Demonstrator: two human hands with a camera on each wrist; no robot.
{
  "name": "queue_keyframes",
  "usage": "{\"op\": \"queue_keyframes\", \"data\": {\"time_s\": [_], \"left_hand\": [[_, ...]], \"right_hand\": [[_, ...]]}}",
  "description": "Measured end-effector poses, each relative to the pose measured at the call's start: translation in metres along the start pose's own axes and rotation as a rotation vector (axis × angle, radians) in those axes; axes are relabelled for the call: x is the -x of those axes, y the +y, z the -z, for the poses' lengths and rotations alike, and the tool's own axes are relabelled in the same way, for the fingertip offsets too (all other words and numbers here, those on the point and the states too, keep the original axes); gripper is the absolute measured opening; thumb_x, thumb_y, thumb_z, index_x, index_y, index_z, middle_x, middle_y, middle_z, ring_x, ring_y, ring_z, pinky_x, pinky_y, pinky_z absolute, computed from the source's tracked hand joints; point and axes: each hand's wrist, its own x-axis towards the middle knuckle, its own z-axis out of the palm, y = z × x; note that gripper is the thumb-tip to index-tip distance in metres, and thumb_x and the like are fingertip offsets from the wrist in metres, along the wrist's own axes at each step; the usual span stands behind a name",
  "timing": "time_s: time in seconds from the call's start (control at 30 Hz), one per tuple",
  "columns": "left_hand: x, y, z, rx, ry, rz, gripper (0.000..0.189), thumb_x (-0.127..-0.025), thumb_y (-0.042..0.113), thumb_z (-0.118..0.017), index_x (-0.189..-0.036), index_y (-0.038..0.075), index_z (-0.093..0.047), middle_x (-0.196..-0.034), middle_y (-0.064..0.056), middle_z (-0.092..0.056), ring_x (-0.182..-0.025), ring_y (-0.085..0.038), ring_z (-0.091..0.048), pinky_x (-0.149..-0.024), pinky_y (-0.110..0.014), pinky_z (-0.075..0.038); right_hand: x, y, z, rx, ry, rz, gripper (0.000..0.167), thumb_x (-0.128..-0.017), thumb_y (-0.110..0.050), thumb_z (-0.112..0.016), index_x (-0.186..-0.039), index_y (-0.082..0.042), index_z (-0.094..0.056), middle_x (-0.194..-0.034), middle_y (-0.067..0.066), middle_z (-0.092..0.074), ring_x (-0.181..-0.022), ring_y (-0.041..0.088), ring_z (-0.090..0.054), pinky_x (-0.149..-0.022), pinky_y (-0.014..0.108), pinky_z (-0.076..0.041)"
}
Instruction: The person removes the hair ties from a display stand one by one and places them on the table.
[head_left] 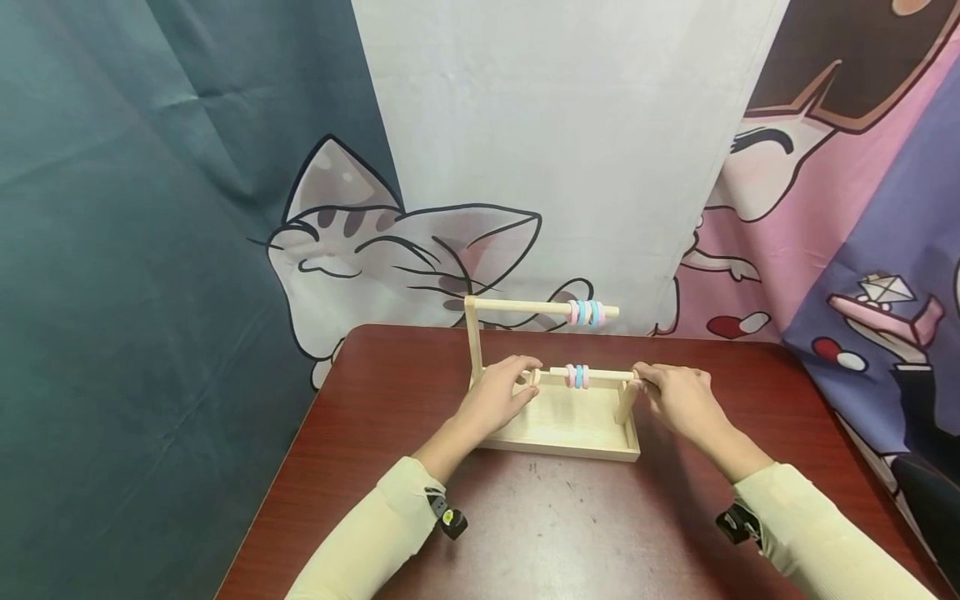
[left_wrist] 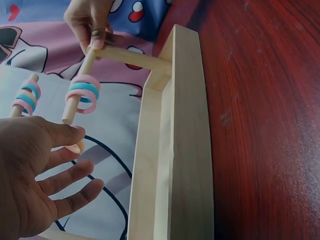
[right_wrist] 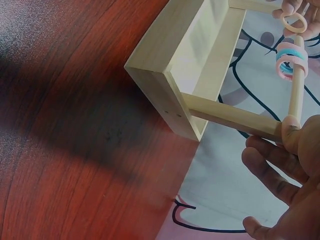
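Observation:
My left hand (head_left: 495, 390) pinches a pale cream ring (head_left: 536, 378) between thumb and finger, right by the free end of the lower wooden rod (head_left: 609, 375). Pink and blue rings (head_left: 577, 377) hang around that rod near its free end. At the rod's other end, my right hand (head_left: 678, 400) grips where it meets the short post (head_left: 626, 403), thumb on the joint. In the right wrist view its other fingers spread below. Above and behind, an upper rod (head_left: 521, 306) carries several pink, blue and cream rings (head_left: 585, 313).
Both rods belong to a wooden stand with a shallow tray base (head_left: 558, 452) on the dark red table (head_left: 540, 517). A taller post (head_left: 474, 337) rises at its left. A printed cartoon curtain (head_left: 600, 150) hangs behind the table's far edge.

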Motion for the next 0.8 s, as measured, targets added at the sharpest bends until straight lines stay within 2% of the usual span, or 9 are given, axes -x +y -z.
{"op": "queue_keyframes", "data": {"time_s": [0.4,0.63,0.8], "left_hand": [[0.012,-0.003,0.003,-0.110,-0.040,0.053,0.041,-0.105,0.033,-0.079,-0.143,0.021,-0.072,-0.134,0.001,-0.076,-0.112,-0.019,-0.077,-0.086,-0.037,-0.063],[0.023,-0.004,0.005,-0.233,-0.056,0.029,0.041,-0.104,0.036,-0.079,-0.143,0.023,-0.073,-0.126,0.002,-0.076,-0.105,-0.015,-0.072,-0.084,-0.040,-0.061],[0.032,-0.006,0.007,-0.257,-0.063,0.017,0.040,-0.103,0.037,-0.080,-0.140,0.024,-0.074,-0.128,0.004,-0.076,-0.102,-0.013,-0.073,-0.082,-0.040,-0.061]], "right_hand": [[0.001,0.002,-0.001,0.003,-0.006,-0.002,0.027,-0.104,-0.011,-0.074,-0.083,-0.019,-0.058,-0.071,-0.001,-0.061,-0.073,0.032,-0.071,-0.071,0.065,-0.046],[0.001,0.002,-0.002,-0.005,-0.012,-0.005,0.024,-0.104,-0.011,-0.073,-0.085,-0.018,-0.060,-0.072,0.000,-0.062,-0.075,0.033,-0.071,-0.072,0.067,-0.046],[0.000,0.002,-0.002,-0.005,-0.018,-0.009,0.022,-0.105,-0.011,-0.073,-0.087,-0.017,-0.062,-0.075,0.001,-0.065,-0.077,0.034,-0.072,-0.073,0.068,-0.046]]}}
